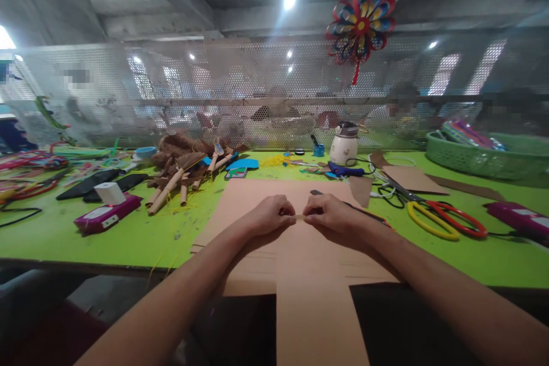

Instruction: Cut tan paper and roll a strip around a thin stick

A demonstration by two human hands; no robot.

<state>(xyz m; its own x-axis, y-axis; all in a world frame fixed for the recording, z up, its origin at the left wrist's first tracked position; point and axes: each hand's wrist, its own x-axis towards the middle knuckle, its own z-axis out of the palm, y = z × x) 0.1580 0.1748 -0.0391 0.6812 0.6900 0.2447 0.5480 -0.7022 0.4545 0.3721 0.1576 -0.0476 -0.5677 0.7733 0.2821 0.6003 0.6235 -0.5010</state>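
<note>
My left hand (269, 214) and my right hand (331, 216) meet at the middle of the green table (141, 234), fingers curled. Between their fingertips they pinch a small tan strip (299, 217), which looks like a piece of paper or card. Both hands hover just above a large brown cardboard sheet (309, 286) that hangs over the table's near edge. A dark thin tool (317, 192) lies on the cardboard just behind my right hand.
Red and yellow scissors (446, 220) lie to the right, a pile of brown rolled sticks (182, 168) to the left. A magenta box (107, 217), a white jar (344, 146), a green basket (484, 157) and a paper pinwheel (361, 26) on the mesh wall surround the work.
</note>
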